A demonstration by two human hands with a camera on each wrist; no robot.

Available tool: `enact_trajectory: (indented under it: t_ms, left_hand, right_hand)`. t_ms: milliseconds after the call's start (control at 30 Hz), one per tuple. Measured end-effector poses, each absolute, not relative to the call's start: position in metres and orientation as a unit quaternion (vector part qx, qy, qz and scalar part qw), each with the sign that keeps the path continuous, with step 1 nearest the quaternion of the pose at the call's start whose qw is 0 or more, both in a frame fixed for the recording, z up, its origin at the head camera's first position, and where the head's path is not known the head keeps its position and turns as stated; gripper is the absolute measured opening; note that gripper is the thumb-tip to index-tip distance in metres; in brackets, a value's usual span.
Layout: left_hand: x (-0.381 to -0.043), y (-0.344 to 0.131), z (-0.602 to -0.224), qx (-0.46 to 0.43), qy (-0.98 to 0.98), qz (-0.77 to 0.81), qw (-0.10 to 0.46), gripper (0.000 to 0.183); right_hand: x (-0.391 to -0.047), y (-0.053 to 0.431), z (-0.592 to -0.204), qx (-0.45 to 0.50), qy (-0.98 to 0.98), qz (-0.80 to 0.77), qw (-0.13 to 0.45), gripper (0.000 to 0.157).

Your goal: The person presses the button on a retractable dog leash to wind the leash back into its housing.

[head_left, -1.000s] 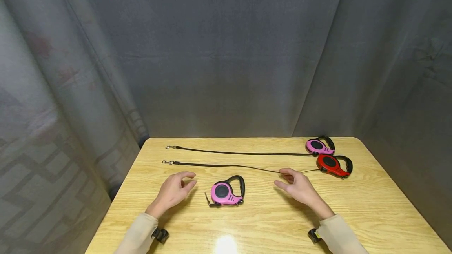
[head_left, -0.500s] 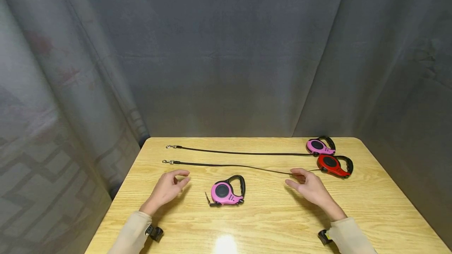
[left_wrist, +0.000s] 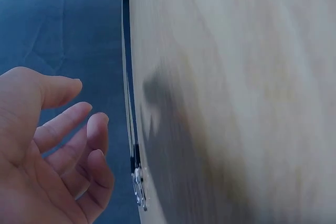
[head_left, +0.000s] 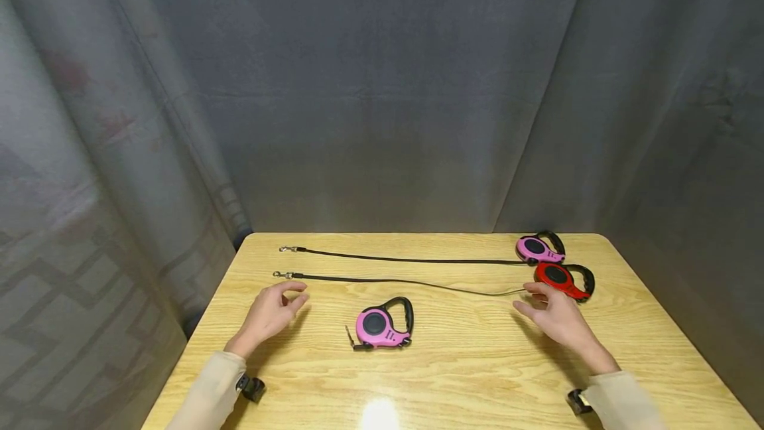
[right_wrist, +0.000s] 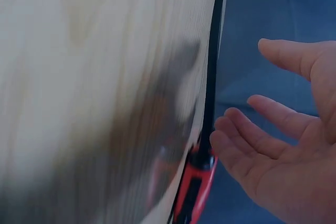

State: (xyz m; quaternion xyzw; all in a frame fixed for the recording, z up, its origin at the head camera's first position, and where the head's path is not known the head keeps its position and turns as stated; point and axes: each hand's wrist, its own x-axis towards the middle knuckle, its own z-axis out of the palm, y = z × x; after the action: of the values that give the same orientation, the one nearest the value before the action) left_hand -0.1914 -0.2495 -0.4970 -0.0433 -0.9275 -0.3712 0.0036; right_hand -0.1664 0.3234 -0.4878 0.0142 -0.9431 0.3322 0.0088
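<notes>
My left hand [head_left: 268, 311] hovers over the left of the table, holding nothing, its fingers loosely curved and thumb apart. Ahead of it lies the metal clip [left_wrist: 138, 187] of a black leash strap. That strap [head_left: 382, 280] runs right to a red retractable leash [head_left: 555, 275]. My right hand [head_left: 558, 316] is just in front of the red leash and overlaps part of it in the head view; nothing is between its relaxed fingers. Between the hands lies a pink retractable leash [head_left: 375, 324], its strap wound in and its short clip end at its left.
A second pink retractable leash [head_left: 533, 248] lies at the back right, right behind the red one. Its black strap [head_left: 406, 259] stretches left along the back of the wooden table [head_left: 453, 377]. Grey curtains [head_left: 382, 98] hang behind and on both sides.
My hands have moved apart: the left one slightly leftward, the right one rightward along the strap to the red leash. The leashes lie where they were.
</notes>
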Motion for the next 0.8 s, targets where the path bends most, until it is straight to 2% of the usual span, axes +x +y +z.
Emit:
enact_trajectory:
  t_ms: [400,667,800]
  left_hand:
    - [-0.202,-0.269,-0.497,-0.04,-0.944,-0.324,0.041,0.035]
    - [-0.212,-0.279,-0.497,-0.031,-0.949,-0.309,0.05,0.038]
    - [-0.217,-0.283,-0.497,-0.037,-0.955,-0.289,0.056,0.037]
  right_hand:
    - [-0.166,0.365,-0.481,0.016,-0.963,0.262,0.053,0.06]
    - [-0.17,0.393,-0.483,0.041,-0.972,0.208,0.101,0.045]
    - [-0.173,0.406,-0.484,0.042,-0.976,0.186,0.105,0.044]
